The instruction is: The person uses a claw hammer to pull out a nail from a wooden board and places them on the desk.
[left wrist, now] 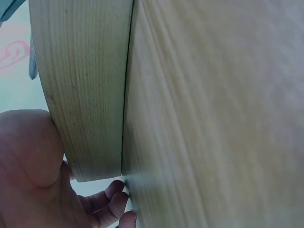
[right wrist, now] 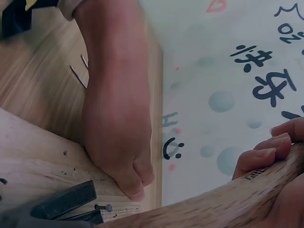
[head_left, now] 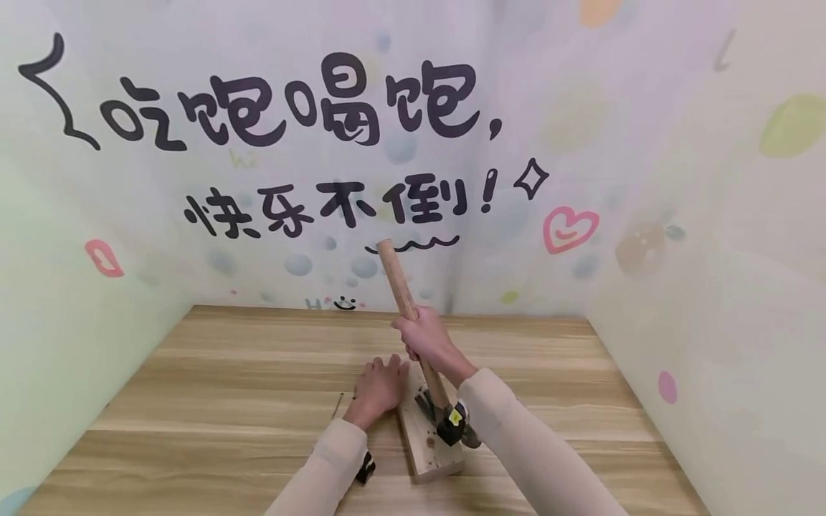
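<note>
In the head view a thick wooden board (head_left: 422, 462) lies on the table. My left hand (head_left: 382, 385) holds its far end, with fingers bent past the end in the left wrist view. A claw hammer with a wooden handle (head_left: 397, 283) leans up from the board, its head low over the top face. My right hand (head_left: 426, 335) grips that handle around its middle. The dark claw (right wrist: 64, 199) straddles a nail (right wrist: 109, 207) in the right wrist view, and the nail's head shows between the prongs. Small holes mark the wood; the wrist camera partly covers the hammer head.
Loose nails (right wrist: 78, 77) lie on the wood-grain table (head_left: 258, 373), left of my left hand. Behind the table's far edge rises a printed wall (head_left: 310, 276) with black lettering, and pale side walls (head_left: 697, 308) stand at left and right.
</note>
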The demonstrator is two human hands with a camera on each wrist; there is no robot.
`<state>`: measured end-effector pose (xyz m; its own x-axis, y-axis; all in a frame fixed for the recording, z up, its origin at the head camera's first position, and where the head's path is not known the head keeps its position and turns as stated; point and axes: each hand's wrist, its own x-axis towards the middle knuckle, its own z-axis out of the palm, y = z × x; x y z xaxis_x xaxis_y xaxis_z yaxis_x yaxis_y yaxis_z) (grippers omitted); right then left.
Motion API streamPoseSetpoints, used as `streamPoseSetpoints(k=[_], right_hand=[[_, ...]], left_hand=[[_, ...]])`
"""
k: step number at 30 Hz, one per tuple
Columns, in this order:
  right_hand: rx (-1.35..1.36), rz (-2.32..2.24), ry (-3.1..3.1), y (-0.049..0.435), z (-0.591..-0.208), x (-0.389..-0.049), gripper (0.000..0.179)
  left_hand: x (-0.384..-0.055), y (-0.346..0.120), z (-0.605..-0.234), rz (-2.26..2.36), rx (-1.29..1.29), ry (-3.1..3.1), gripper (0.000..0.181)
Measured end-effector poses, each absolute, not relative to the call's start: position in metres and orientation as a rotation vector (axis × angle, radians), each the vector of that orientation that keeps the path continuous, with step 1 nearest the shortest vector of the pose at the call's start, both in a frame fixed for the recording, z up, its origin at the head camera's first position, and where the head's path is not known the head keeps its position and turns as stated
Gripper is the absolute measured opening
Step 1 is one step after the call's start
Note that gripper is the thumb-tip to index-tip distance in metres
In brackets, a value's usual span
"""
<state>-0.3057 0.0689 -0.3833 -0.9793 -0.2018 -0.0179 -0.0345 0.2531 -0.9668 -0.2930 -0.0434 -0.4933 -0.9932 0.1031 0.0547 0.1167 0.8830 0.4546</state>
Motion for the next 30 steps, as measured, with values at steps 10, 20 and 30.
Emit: streamPoseSetpoints(k=[10,20,30], right_hand=[[-0.125,-1.78,2.432,0.063,-0.39,-0.325,0.01],[-0.088,-1.876,2.499,0.06,-0.388,-0.329,0.014],[-0.203,-2.034,2.507,0.058,-0.391,-0.322,0.024]], left_hand=[[-0.291,-0.037,-0.494,-0.749,-0.185,-3.01,0.036],[-0.289,-0.039,-0.492,-0.776,-0.175,-3.018,0.038],[-0.29,-0.045,-0.492,-0.805,-0.154,-3.003,0.036]])
